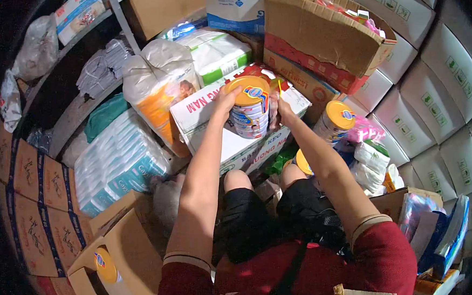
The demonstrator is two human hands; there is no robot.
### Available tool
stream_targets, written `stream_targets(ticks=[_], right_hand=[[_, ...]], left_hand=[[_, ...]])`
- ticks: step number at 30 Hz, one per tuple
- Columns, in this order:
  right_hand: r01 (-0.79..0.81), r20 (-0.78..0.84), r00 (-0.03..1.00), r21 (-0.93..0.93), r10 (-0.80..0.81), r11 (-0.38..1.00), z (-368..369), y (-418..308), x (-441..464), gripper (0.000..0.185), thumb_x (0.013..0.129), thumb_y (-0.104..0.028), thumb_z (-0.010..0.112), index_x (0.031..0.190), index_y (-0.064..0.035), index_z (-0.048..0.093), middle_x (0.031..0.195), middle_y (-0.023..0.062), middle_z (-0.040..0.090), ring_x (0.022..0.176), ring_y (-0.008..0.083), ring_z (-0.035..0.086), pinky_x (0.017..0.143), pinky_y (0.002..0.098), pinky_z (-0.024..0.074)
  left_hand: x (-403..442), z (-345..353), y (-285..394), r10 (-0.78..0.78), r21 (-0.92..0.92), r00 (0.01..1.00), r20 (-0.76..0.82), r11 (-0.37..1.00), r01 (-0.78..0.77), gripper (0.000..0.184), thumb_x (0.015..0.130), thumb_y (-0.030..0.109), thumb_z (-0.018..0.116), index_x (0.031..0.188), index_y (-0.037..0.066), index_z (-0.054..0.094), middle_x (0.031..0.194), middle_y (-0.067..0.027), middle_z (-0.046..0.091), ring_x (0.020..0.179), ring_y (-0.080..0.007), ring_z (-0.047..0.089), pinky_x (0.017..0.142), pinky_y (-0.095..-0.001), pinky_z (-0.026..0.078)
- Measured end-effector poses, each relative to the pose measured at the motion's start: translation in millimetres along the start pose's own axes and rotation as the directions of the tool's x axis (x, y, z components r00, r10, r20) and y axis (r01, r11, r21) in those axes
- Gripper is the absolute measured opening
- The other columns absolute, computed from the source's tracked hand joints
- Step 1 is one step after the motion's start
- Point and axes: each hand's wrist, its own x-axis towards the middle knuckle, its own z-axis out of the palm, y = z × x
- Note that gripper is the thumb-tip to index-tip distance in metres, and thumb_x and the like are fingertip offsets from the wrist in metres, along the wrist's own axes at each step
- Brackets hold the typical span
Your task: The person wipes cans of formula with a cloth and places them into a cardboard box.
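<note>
A: How is the can (pixel 249 119) held?
B: At the upper centre of the frame, it is gripped at its left edge by the left hand (pixel 224 103), the thumb laid at the gold lid (pixel 250 92). The right hand (pixel 284 112) is set by its right side; whether the can is pressed by it, or the yellow object (pixel 280 86) just above is held, cannot be told.
A: How would it handle?
B: A stiff, smooth wall is suggested; weight should be expected if it is full, and some slipping. It is best grasped round the wall, not by the lid.
A: And the arms (pixel 323 158)?
B: Both are stretched up from the lower frame and angled inward.
A: Further out?
B: A white box (pixel 195 109) is seen beneath, and white cartons (pixel 456 74) are stacked at the right edge.
</note>
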Motion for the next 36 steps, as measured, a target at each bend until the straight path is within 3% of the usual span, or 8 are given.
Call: stream_targets(ticks=[6, 8, 10, 16, 17, 20, 30, 36], right_hand=[[-0.069, 0.142, 0.988, 0.069, 0.059, 0.995, -26.2, -3.7, -4.3, 0.039, 0.084, -0.037, 0.049, 0.099, -0.0016, 0.055, 0.087, 0.0096, 0.059, 0.08, 0.0196, 0.057, 0.071, 0.0339, 0.0468], [-0.054, 0.743, 0.645, 0.278, -0.179, 0.959, -32.8, -17.0, 26.8, 0.026, 0.085, -0.026, 0.045, 0.097, -0.0043, 0.054, 0.086, 0.0035, 0.055, 0.077, 0.0148, 0.053, 0.074, 0.0286, 0.0444], [0.699, 0.645, 0.529, 0.037, -0.552, 0.714, -20.4, -73.9, -35.0, 0.034, 0.082, -0.036, 0.048, 0.098, -0.0072, 0.054, 0.084, 0.007, 0.057, 0.074, 0.02, 0.057, 0.069, 0.0297, 0.0492], [0.357, 0.364, 0.852, 0.119, -0.376, 0.926, -4.9, -183.3, -135.6, 0.028, 0.076, -0.032, 0.052, 0.092, -0.0093, 0.056, 0.085, 0.0048, 0.056, 0.073, 0.0195, 0.055, 0.062, 0.0303, 0.0455], [0.755, 0.397, 0.598, 0.015, -0.697, 0.656, -2.7, -186.5, -122.7, 0.025, 0.075, -0.033, 0.053, 0.085, -0.0105, 0.057, 0.082, 0.0033, 0.056, 0.071, 0.0188, 0.053, 0.059, 0.0298, 0.045], [0.269, 0.475, 0.625, 0.614, -0.619, 0.742, 11.0, -207.9, -137.5, 0.027, 0.077, -0.035, 0.049, 0.086, -0.0105, 0.055, 0.082, 0.0058, 0.057, 0.073, 0.0208, 0.053, 0.062, 0.0322, 0.046], [0.003, 0.707, 0.465, 0.6, -0.532, 0.8, 52.9, -270.0, -105.1, 0.03, 0.081, -0.037, 0.056, 0.071, -0.0092, 0.055, 0.063, 0.002, 0.052, 0.054, 0.0138, 0.049, 0.05, 0.0251, 0.0425], [0.231, 0.595, 0.604, 0.505, -0.53, 0.832, 127.2, -278.3, -175.3, 0.028, 0.079, -0.037, 0.058, 0.075, -0.0088, 0.06, 0.073, 0.0082, 0.06, 0.064, 0.0213, 0.057, 0.058, 0.0339, 0.0492]], left_hand=[[34.7, -2.6, -34.8, 0.053, 0.01, 0.998, -0.023, 0.999, -0.052, 0.046, 0.071, 0.03, 0.067, 0.108, 0.004, 0.056, 0.102, -0.012, 0.061, 0.094, -0.0205, 0.057, 0.081, -0.0308, 0.042], [31.3, -1.3, -28.6, 0.049, 0.013, 0.998, -0.033, 0.999, -0.048, 0.045, 0.072, 0.03, 0.066, 0.107, 0.004, 0.057, 0.102, -0.0117, 0.061, 0.093, -0.0203, 0.057, 0.081, -0.0308, 0.043], [30.7, 0.1, -27.3, 0.042, 0.046, 0.996, -0.079, 0.998, -0.039, 0.045, 0.071, 0.031, 0.067, 0.105, 0.003, 0.058, 0.1, -0.0113, 0.062, 0.092, -0.0204, 0.058, 0.08, -0.0307, 0.043], [18.5, -0.4, -10.1, 0.075, 0.264, 0.991, -0.111, 0.964, -0.043, 0.049, 0.068, 0.039, 0.067, 0.102, 0.005, 0.06, 0.1, -0.0165, 0.061, 0.094, -0.0249, 0.058, 0.079, -0.033, 0.044], [-5.1, 0.4, 14.8, 0.088, 0.41, 0.987, -0.138, 0.912, -0.024, 0.051, 0.068, 0.04, 0.066, 0.105, 0.006, 0.058, 0.099, -0.0183, 0.061, 0.094, -0.0292, 0.058, 0.08, -0.0339, 0.044], [-6.8, 4.1, 21.0, 0.106, 0.591, 0.952, -0.286, 0.802, 0.089, 0.049, 0.07, 0.04, 0.063, 0.105, 0.006, 0.058, 0.1, -0.0182, 0.06, 0.096, -0.0304, 0.057, 0.081, -0.0333, 0.044], [-27.6, 29.0, 90.0, 0.52, 0.184, 0.854, -0.009, 0.84, -0.51, 0.1, 0.063, 0.019, 0.076, 0.134, 0.003, 0.008, 0.121, -0.0203, 0.042, 0.107, -0.0283, 0.047, 0.087, -0.0323, 0.043], [-24.5, 7.7, 166.3, 0.44, -0.58, 0.838, 0.324, 0.791, -0.192, 0.024, 0.08, 0.021, 0.055, 0.101, 0.01, 0.054, 0.093, -0.0082, 0.059, 0.082, -0.0234, 0.06, 0.075, -0.0394, 0.051]])
